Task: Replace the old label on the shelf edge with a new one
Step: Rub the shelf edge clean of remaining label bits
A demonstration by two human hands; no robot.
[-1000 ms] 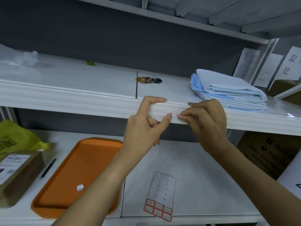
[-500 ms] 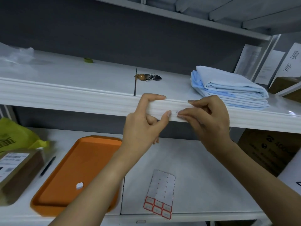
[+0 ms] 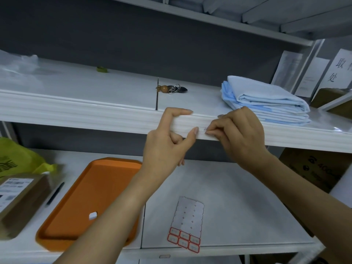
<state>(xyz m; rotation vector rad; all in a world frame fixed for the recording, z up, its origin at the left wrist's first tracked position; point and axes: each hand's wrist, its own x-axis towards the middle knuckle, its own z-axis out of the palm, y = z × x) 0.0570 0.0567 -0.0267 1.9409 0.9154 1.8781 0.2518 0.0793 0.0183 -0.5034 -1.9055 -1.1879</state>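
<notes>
Two hands (image 3: 163, 149) (image 3: 241, 138), one orange tray (image 3: 106, 187), one pen (image 3: 55, 193) — one label sheet (image 3: 188, 212), six red-bordered labels (image 3: 184, 235)

The label (image 3: 205, 129) on the shelf edge (image 3: 95, 115) lay almost wholly hidden under the right hand's (image 3: 242, 138) fingers (image 3: 219, 130). Only a sliver with a faint mark showed just left of the fingertips, too small to read. Below the fingers, the print on the red-bordered stickers (image 3: 183, 240) was illegible. Far to their left the brown parcel (image 3: 21, 197) was blurred and ran out of view; far right, the paper sign (image 3: 341, 71) was cut off too.
</notes>
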